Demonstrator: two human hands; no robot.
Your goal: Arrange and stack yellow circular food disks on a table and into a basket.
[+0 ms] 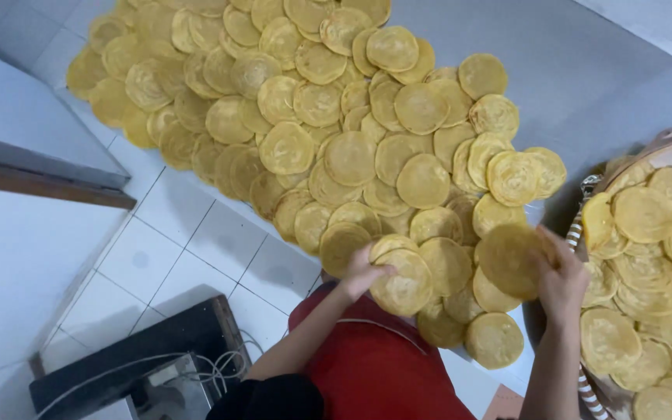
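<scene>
A wide spread of round yellow flat discs (328,132), like thin crackers, lies overlapping on a grey surface. My left hand (361,272) rests its fingers on one disc (404,286) at the near edge of the spread. My right hand (563,281) holds another yellow disc (509,258) by its edge, just above the spread's near right corner. A round woven basket (594,187) at the right holds many more of the same discs (647,214).
White floor tiles (196,249) lie to the left of the spread. A dark box with white cables (165,350) stands at lower left. A white panel with a brown edge (40,183) sits at the left. My red garment (375,365) fills the bottom middle.
</scene>
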